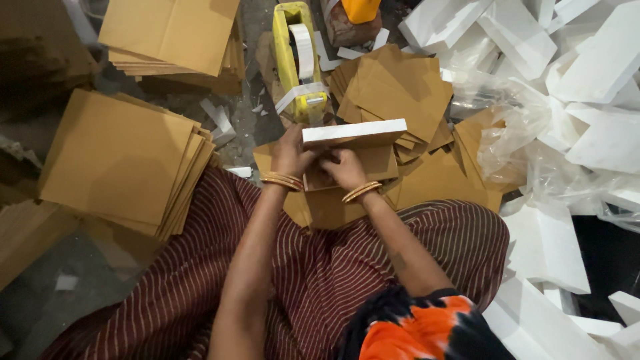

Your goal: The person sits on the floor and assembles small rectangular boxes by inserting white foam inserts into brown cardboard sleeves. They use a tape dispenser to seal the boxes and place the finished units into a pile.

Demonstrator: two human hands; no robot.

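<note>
Two hands – left hand (291,155), right hand (345,167) – each grip pinching one white-topped cardboard box (353,143); one yellow tape dispenser (298,57) beyond.

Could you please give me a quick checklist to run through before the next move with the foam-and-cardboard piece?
1. Both hands on the piece: left hand and right hand grip it: ok.
2. White foam slab sits on the cardboard sheet: ok.
3. Yellow tape dispenser close ahead: ok.
4. Tape end free: cannot tell.
5. Spare cardboard stack beside the left knee: ok.
</note>
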